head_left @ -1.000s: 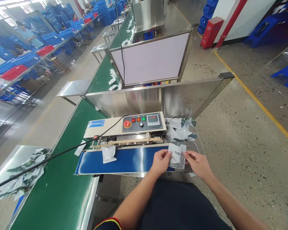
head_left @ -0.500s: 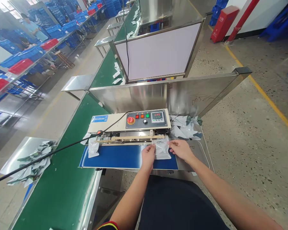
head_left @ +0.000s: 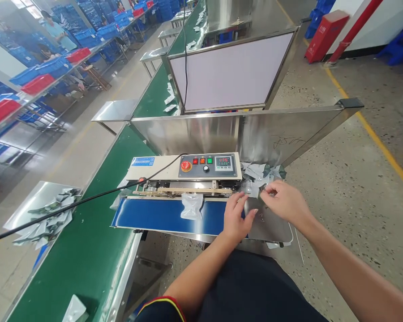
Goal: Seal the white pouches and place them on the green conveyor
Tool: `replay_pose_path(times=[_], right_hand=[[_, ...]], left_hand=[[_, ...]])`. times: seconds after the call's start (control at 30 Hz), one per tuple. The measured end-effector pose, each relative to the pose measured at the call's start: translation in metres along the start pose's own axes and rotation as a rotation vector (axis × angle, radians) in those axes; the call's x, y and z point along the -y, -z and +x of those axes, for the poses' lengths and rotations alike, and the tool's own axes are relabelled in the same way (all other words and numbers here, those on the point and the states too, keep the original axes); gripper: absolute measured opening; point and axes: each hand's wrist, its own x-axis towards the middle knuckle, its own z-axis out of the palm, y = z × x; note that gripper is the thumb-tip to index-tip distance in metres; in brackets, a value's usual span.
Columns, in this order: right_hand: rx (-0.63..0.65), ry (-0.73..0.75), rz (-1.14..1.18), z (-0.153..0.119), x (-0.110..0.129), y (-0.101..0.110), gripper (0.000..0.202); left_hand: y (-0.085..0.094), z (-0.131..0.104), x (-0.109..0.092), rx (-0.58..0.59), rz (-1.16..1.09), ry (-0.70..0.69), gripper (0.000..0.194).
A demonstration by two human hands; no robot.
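Observation:
On the blue belt (head_left: 147, 214) of a band sealer (head_left: 161, 167), a small white pouch (head_left: 192, 207) hangs with its top edge in the sealing band. My left hand (head_left: 238, 217) is over the belt's right end, fingers spread and holding nothing. Beyond it, a pile of white and grey-green pouches (head_left: 258, 171) lies at the sealer's right. My right hand (head_left: 284, 201) has its thumb and fingers pinched at the front of this pile, on the edge of a pouch (head_left: 253, 191). Another pouch (head_left: 118, 200) is at the belt's left end, partly hidden behind a cable.
A green conveyor (head_left: 67, 264) runs along the left, with a pouch (head_left: 74, 309) on it. More pouches (head_left: 52, 217) lie on a metal side shelf. A black cable (head_left: 87, 197) crosses in front of the sealer. A steel panel (head_left: 201, 134) stands behind it.
The pouch that both hands held at the band is released and has moved left. The earlier pouch has reached the belt's left end. My hands moved right, towards the pile.

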Motion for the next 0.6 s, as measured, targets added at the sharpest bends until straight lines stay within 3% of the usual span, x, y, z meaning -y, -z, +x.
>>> replay_pose_path(times=[0.13, 0.23, 0.33, 0.47, 0.6], right_hand=[[0.17, -0.059, 0.253, -0.013, -0.003, 0.023, 0.031], [0.218, -0.183, 0.542, -0.031, -0.016, 0.021, 0.044], [0.167, -0.301, 0.748, -0.059, -0.027, 0.004, 0.06], [0.099, -0.359, 0.674, -0.089, -0.034, -0.028, 0.053], [-0.027, -0.563, 0.611, -0.086, -0.035, -0.061, 0.049]], left_hand=[[-0.012, 0.021, -0.003, 0.08, -0.082, -0.016, 0.038], [-0.007, 0.02, -0.008, 0.234, -0.195, 0.068, 0.033], [-0.002, 0.009, -0.013, 0.224, -0.236, 0.246, 0.04], [0.0, -0.007, -0.008, 0.168, -0.265, 0.428, 0.044], [-0.002, -0.006, 0.011, 0.113, -0.31, 0.741, 0.05]])
